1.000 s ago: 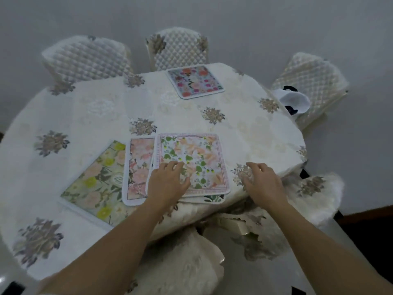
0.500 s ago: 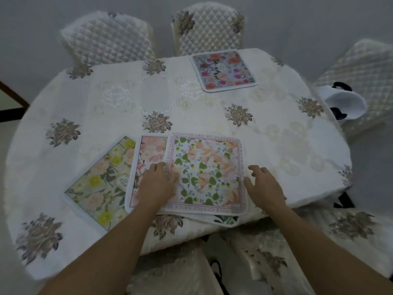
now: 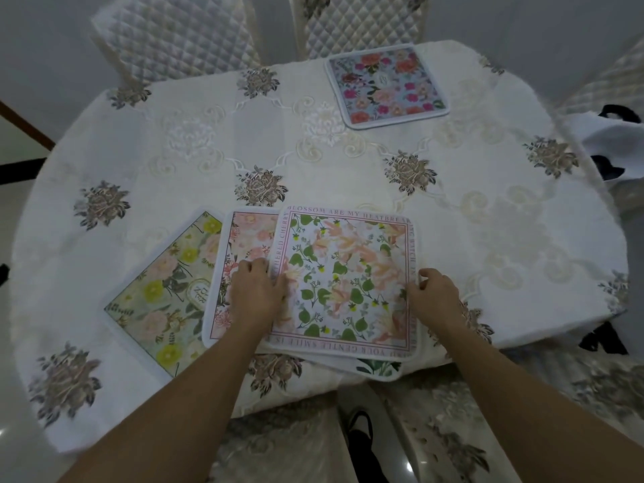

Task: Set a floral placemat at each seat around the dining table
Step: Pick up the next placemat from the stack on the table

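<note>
A green-leaf placemat [image 3: 345, 273] with a pink lettered border lies on top of a loose pile at the near edge of the dining table [image 3: 488, 210]. My left hand [image 3: 256, 296] pinches its left edge, thumb on the print. At the mat's right edge my right hand [image 3: 434, 294] has its fingers curled onto the border. A pink rose placemat [image 3: 244, 238] and a yellow-flower placemat [image 3: 163, 294] fan out to the left beneath it. A dark-leaf placemat [image 3: 378, 368] peeks out below. A red-and-pink flower placemat [image 3: 386, 85] lies alone at the far seat.
Quilted chairs stand at the far left [image 3: 174, 36], far middle [image 3: 362, 19] and right [image 3: 613, 81]. A white bag with black handles [image 3: 606, 134] sits on the right chair. A covered chair [image 3: 278, 444] is pushed in just below my arms.
My view has shifted left and closer over the table. My right hand moved from the bare cloth to the top mat's right edge. My left hand slid to its left edge.
</note>
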### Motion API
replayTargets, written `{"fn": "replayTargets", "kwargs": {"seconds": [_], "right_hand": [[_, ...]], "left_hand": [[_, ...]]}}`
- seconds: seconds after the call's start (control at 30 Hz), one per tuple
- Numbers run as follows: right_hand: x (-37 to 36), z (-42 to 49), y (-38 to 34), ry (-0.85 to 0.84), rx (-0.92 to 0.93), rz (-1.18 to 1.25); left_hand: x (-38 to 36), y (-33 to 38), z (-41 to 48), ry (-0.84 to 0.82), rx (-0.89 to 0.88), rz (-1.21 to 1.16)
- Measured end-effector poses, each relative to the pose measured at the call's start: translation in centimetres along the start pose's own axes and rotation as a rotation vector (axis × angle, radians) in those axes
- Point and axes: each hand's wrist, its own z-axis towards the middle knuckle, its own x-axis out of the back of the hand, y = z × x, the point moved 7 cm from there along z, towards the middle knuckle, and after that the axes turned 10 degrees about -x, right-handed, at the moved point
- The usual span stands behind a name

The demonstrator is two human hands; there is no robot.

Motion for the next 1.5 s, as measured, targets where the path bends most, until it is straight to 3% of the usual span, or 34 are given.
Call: {"fn": "replayTargets", "kwargs": {"seconds": [0.27, 0.5, 0.73, 1.1, 1.5], "right_hand": [[-0.9, 0.4, 0.0, -0.053, -0.054, 0.277], [-2.0, -0.5, 0.0, -0.08, -0.051, 0.437], [1.8, -2.1, -1.3, 0.093, 0.056, 0.344], [8.4, -7.2, -4.2, 0.248, 0.23, 0.293], [7.8, -11.6, -3.2, 0.178, 0.286, 0.303]], "left_hand": [[-0.7, 0.3, 1.4, 0.01, 0.101, -0.16], [-1.3, 0.9, 1.7, -0.04, 0.047, -0.279], [0.6, 2.3, 0.9, -0.052, 0.015, -0.368], [7.2, 5.3, -1.8, 0.081, -0.113, -0.402], [10.0, 3.6, -8.6, 0.254, -0.078, -0.349]]}}
